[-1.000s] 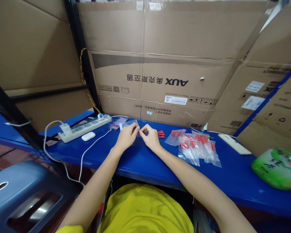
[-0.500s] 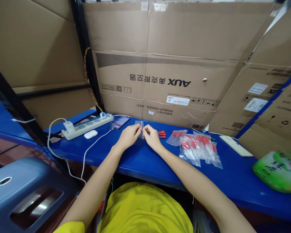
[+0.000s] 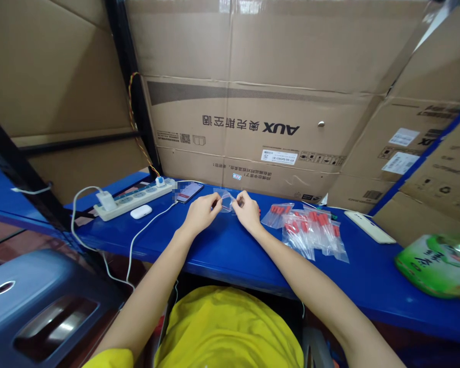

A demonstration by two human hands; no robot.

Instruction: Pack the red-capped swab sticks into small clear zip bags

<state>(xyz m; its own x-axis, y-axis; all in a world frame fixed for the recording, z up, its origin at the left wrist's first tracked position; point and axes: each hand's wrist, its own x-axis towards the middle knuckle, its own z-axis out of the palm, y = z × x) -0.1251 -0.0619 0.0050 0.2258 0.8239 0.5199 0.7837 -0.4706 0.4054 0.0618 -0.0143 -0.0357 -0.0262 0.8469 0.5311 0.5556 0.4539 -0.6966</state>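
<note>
A small clear plastic bag (image 3: 226, 201) is stretched between my hands above the blue table. Its left edge is pinched in my left hand (image 3: 202, 213), fingers curled in. On the other side my right hand (image 3: 247, 212) is closed with thumb and fingertips at the bag's right edge. Whether anything is inside the bag I cannot make out. Just right of my right hand, only a sliver of the loose red-ended pieces shows; the hand hides the others. Further right lie several filled clear bags (image 3: 306, 230) with red-ended pieces in them, overlapping in a pile.
A power strip (image 3: 136, 198), a white earbud case (image 3: 141, 211) and a phone (image 3: 189, 192) lie on the left. To the right are a cream-coloured phone-like slab (image 3: 370, 227) and a green package (image 3: 435, 266). Cardboard (image 3: 268, 102) walls the table's back.
My hands have moved apart, the right one shifting rightward, and the bag is now spread between them. The loose red-ended pieces are mostly covered by my right hand.
</note>
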